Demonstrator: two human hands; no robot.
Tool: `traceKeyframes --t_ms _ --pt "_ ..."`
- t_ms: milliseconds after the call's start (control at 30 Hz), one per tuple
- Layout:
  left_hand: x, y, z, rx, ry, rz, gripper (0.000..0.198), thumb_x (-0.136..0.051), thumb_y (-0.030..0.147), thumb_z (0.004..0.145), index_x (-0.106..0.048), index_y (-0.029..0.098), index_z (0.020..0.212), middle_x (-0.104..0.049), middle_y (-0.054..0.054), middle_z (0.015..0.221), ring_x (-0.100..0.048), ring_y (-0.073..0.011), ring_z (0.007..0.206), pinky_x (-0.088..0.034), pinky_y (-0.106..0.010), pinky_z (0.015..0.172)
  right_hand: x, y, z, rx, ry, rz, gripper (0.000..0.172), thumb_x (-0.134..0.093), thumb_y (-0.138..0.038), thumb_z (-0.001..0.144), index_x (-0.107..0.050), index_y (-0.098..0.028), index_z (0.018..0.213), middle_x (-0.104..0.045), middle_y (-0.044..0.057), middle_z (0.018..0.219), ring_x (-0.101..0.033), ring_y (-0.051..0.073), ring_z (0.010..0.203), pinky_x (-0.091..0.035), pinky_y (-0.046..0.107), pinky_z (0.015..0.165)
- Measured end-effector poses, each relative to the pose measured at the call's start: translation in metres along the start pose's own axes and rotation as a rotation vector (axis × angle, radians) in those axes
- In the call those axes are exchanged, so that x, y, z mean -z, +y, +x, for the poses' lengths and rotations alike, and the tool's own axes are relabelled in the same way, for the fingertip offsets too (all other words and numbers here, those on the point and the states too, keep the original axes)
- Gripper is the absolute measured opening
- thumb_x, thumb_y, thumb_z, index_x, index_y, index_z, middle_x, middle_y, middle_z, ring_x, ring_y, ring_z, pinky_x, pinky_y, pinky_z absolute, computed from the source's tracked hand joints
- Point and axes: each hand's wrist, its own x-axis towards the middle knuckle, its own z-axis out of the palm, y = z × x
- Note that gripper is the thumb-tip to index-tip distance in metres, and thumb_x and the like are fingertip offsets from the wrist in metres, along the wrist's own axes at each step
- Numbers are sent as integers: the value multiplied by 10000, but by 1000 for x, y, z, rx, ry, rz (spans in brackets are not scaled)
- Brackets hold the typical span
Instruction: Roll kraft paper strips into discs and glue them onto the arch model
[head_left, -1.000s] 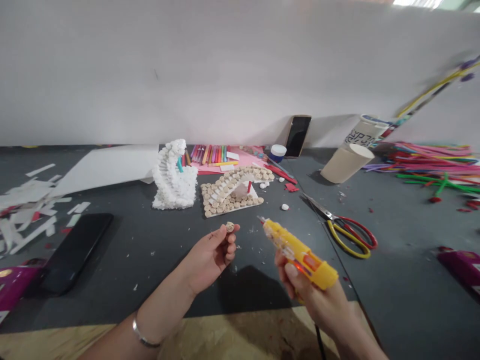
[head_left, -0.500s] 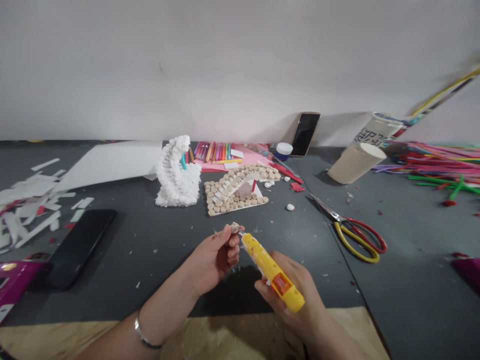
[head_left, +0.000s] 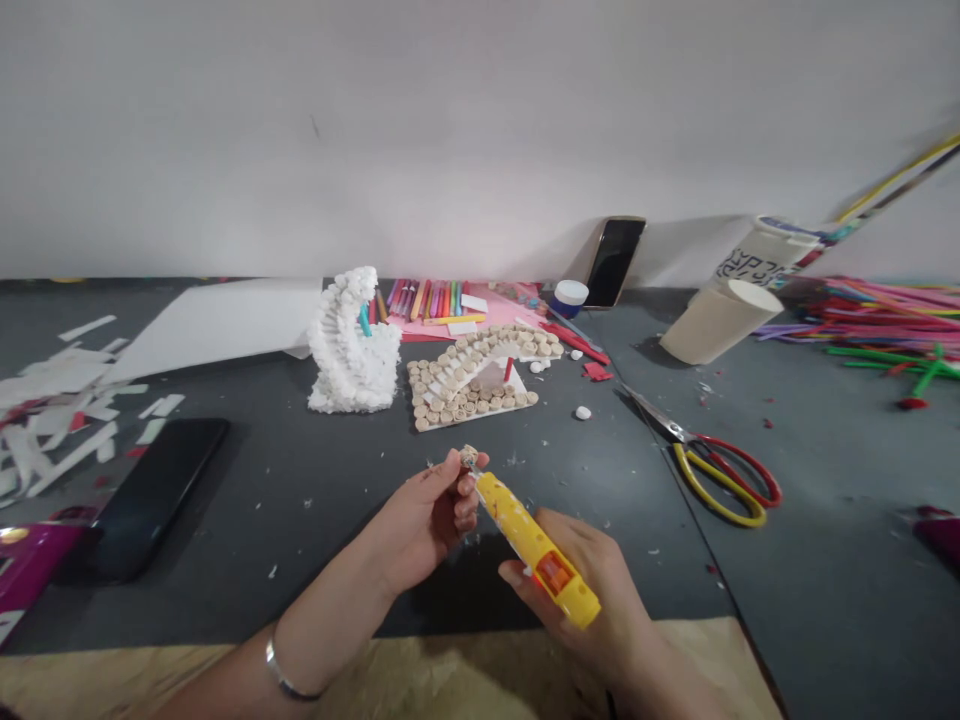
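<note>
Between thumb and fingers, my left hand [head_left: 431, 515] pinches a small beige paper coil [head_left: 469, 456]. My right hand [head_left: 589, 575] is wrapped round a yellow glue gun [head_left: 532, 540], its nozzle pointing up and left at the coil and seeming to touch it. Beyond my hands lies a flat base covered in beige coils [head_left: 480, 400], with a coil-trimmed arch over it and a small red stick [head_left: 509, 369]. To its left stands a white, bumpy curved model [head_left: 352, 350] with a teal piece on it.
Scissors [head_left: 705, 460] lie to the right. Behind are a phone [head_left: 615, 262], a blue-and-white jar [head_left: 570, 298], markers [head_left: 431, 299], a tipped cardboard tube [head_left: 720, 322] and pipe cleaners [head_left: 885, 315]. At left are another phone [head_left: 161, 490] and paper strips [head_left: 64, 400].
The glue gun has moved slightly left, bringing its nozzle closer onto the coil. My left hand keeps its pinch, nearly still. The view has shifted a little.
</note>
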Motion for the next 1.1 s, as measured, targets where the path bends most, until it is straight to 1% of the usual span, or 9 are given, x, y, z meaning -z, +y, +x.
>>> traceKeyframes --t_ms 100,300,500,733,933,1100 --pt "0 0 0 5 12 3 380 -833 336 706 -711 68 946 -476 47 613 -403 -37 500 -385 -142 462 0 0 1 12 16 0 355 -503 -384 901 -397 -212 611 -475 -40 522 -468 92 437 -317 204 440" --pt "-1 1 0 4 4 10 299 -796 343 750 -720 100 906 -471 47 627 -376 -36 513 -375 -139 473 0 2 0 -11 6 13 353 -507 -390 905 -420 -208 615 -487 -33 531 -473 94 447 -330 205 451" --pt "-1 1 -1 9 0 23 335 -795 360 748 -708 90 927 -445 50 636 -348 -38 523 -352 -147 477 -1 2 -4 -57 3 40 346 -512 -389 896 -438 -206 612 -492 -35 531 -470 94 449 -332 212 460" --pt "1 1 0 8 -20 -3 347 -803 352 741 -708 72 924 -460 41 620 -362 -39 507 -349 -152 466 -2 2 -6 -108 -19 67 341 -520 -390 879 -429 -214 602 -493 -37 528 -465 97 454 -336 218 463" --pt "3 0 0 2 -4 15 315 -763 353 787 -707 89 948 -470 41 622 -378 -41 510 -352 -158 478 -4 2 -7 -105 -24 57 343 -539 -395 873 -420 -212 609 -486 -42 533 -453 91 451 -317 217 466" --pt "3 0 0 6 -2 8 352 -785 344 765 -700 67 964 -471 40 623 -386 -40 504 -370 -151 474 -2 0 -5 -89 -26 52 356 -517 -396 887 -419 -210 600 -472 -41 526 -443 88 447 -308 214 461"
